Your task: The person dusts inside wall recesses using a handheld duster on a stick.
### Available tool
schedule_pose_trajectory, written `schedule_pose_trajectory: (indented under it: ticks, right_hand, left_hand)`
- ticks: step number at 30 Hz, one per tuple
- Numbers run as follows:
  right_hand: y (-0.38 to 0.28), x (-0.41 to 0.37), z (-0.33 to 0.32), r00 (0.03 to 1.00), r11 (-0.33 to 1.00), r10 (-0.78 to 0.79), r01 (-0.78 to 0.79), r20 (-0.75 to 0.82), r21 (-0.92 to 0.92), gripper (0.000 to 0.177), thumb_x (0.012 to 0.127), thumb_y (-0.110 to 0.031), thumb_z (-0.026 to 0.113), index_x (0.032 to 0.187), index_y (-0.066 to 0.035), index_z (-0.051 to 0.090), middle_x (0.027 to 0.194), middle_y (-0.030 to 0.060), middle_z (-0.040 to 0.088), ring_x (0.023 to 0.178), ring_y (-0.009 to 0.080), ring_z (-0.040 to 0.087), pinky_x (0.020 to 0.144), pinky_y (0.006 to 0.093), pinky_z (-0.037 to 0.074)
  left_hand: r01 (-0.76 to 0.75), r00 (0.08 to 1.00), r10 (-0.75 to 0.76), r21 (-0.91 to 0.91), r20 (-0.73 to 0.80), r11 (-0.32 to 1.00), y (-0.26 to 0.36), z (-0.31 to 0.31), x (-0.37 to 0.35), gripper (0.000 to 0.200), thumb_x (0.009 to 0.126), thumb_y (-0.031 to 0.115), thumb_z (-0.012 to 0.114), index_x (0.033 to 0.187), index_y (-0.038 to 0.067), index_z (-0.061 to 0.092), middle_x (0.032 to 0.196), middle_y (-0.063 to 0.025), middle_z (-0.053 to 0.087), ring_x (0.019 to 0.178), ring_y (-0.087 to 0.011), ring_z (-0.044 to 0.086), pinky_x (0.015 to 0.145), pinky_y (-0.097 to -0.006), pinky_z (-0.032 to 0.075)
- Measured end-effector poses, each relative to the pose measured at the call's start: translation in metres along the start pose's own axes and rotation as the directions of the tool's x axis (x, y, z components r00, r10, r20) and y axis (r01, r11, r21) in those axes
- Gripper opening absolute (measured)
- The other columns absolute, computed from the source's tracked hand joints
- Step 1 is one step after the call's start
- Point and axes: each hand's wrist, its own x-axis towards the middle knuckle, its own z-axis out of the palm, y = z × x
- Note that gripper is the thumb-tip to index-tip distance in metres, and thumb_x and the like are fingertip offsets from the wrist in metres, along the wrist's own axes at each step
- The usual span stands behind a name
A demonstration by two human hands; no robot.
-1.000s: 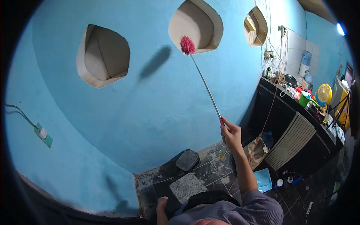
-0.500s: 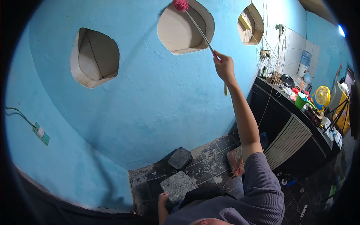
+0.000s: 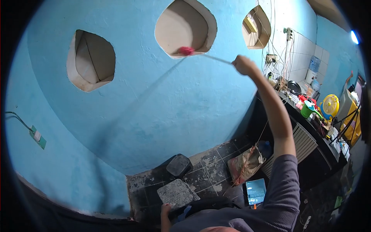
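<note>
pink fluffy long-handled duster [image 3: 186, 50] is gripped at its far end by fisted right hand [image 3: 243, 65], so beige arched wall niche [image 3: 185, 27] is reached | left hand [image 3: 165, 210]: low, pose cannot be told

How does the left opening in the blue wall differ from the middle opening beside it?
The pink fluffy duster, held in the right hand, reaches the lower edge of the middle beige wall niche, not the left beige wall niche. The left niche shows sharp inner creases; the middle niche looks smooth inside. Both are leaf-shaped hollows in the blue plastered wall.
</note>
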Motion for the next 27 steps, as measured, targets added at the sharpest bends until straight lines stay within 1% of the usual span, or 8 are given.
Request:
schedule_pose_trajectory:
  ticks: [4, 6, 10, 14, 19, 22, 25, 27]
  right_hand:
    - [-0.034, -0.015, -0.060, 0.985, 0.954, -0.105, 0.062, -0.134, -0.292, 0.019, 0.078, -0.010, 0.042, 0.086, -0.003, 0.057, 0.085, 0.0167, 0.061, 0.081, 0.0331, 0.059, 0.068, 0.0430, 0.047]
    - [-0.054, -0.021, -0.039, 0.960, 0.977, -0.163, 0.126, -0.226, -0.170, 0.018, 0.077, -0.009, 0.041, 0.083, -0.001, 0.057, 0.086, 0.0180, 0.060, 0.083, 0.0329, 0.059, 0.070, 0.0430, 0.047]
    - [-0.087, -0.034, -0.021, 0.953, 0.953, -0.303, 0.303, 0.001, 0.011, 0.016, 0.075, -0.007, 0.044, 0.076, 0.003, 0.056, 0.086, 0.0206, 0.059, 0.083, 0.0343, 0.058, 0.069, 0.0428, 0.046]
    - [-0.083, -0.028, -0.034, 0.971, 0.955, -0.234, 0.238, -0.046, 0.177, 0.016, 0.075, -0.007, 0.045, 0.075, 0.004, 0.057, 0.085, 0.0209, 0.059, 0.082, 0.0360, 0.057, 0.068, 0.0422, 0.046]
    - [-0.052, -0.035, -0.035, 0.987, 0.975, -0.116, 0.091, -0.115, -0.201, 0.019, 0.076, -0.007, 0.043, 0.082, 0.000, 0.060, 0.087, 0.0195, 0.061, 0.085, 0.0323, 0.059, 0.070, 0.0414, 0.047]
    - [-0.050, -0.048, -0.037, 0.993, 0.995, -0.042, 0.031, -0.112, -0.093, 0.018, 0.075, -0.005, 0.044, 0.083, 0.001, 0.058, 0.087, 0.0218, 0.059, 0.084, 0.0346, 0.059, 0.069, 0.0431, 0.047]
    - [-0.033, -0.062, 0.007, 0.972, 0.962, -0.230, 0.234, -0.042, 0.140, 0.015, 0.074, -0.007, 0.046, 0.071, 0.004, 0.056, 0.079, 0.0238, 0.059, 0.078, 0.0393, 0.057, 0.068, 0.0433, 0.045]
    - [-0.024, -0.074, 0.002, 0.985, 0.963, -0.165, 0.174, -0.058, 0.208, 0.015, 0.074, -0.008, 0.048, 0.071, 0.004, 0.056, 0.078, 0.0234, 0.059, 0.077, 0.0390, 0.057, 0.066, 0.0431, 0.045]
  left_hand:
    - [-0.012, 0.998, 0.007, 0.076, 0.069, 0.997, 0.008, 0.009, 0.003, 0.024, 0.069, 0.016, 0.060, 0.085, -0.001, 0.063, 0.080, -0.0132, 0.062, 0.074, -0.0199, 0.059, 0.065, -0.0320, 0.045]
    - [-0.150, 0.988, 0.143, 0.138, 0.058, 0.979, -0.015, 0.026, 0.029, 0.030, 0.068, 0.019, 0.060, 0.092, 0.001, 0.061, 0.079, -0.0130, 0.062, 0.074, -0.0206, 0.060, 0.067, -0.0309, 0.046]
    - [-0.171, 0.983, 0.160, 0.135, 0.092, 0.976, -0.020, 0.034, 0.046, 0.030, 0.069, 0.019, 0.060, 0.092, 0.000, 0.061, 0.080, -0.0129, 0.062, 0.077, -0.0204, 0.059, 0.069, -0.0309, 0.046]
    - [-0.060, 0.989, 0.046, 0.100, 0.137, 0.993, 0.006, 0.027, 0.019, 0.028, 0.070, 0.018, 0.060, 0.091, 0.000, 0.062, 0.080, -0.0128, 0.062, 0.074, -0.0209, 0.059, 0.066, -0.0311, 0.045]
    - [-0.067, 0.993, 0.061, 0.051, 0.103, 0.996, -0.004, 0.021, 0.009, 0.026, 0.069, 0.018, 0.060, 0.088, 0.000, 0.062, 0.080, -0.0134, 0.062, 0.072, -0.0204, 0.058, 0.064, -0.0315, 0.045]
    - [-0.120, 0.989, 0.108, 0.121, 0.100, 0.985, 0.007, 0.019, -0.004, 0.024, 0.069, 0.017, 0.060, 0.087, 0.001, 0.062, 0.081, -0.0129, 0.062, 0.072, -0.0202, 0.058, 0.064, -0.0316, 0.045]
    - [-0.163, 0.983, 0.147, 0.158, 0.111, 0.974, 0.004, 0.018, -0.006, 0.025, 0.069, 0.017, 0.059, 0.088, 0.002, 0.063, 0.082, -0.0125, 0.062, 0.073, -0.0203, 0.058, 0.065, -0.0318, 0.045]
    - [0.011, 0.991, -0.035, 0.179, 0.133, 0.984, 0.008, 0.022, 0.004, 0.027, 0.068, 0.016, 0.057, 0.092, 0.005, 0.063, 0.080, -0.0088, 0.062, 0.070, -0.0177, 0.057, 0.061, -0.0301, 0.044]
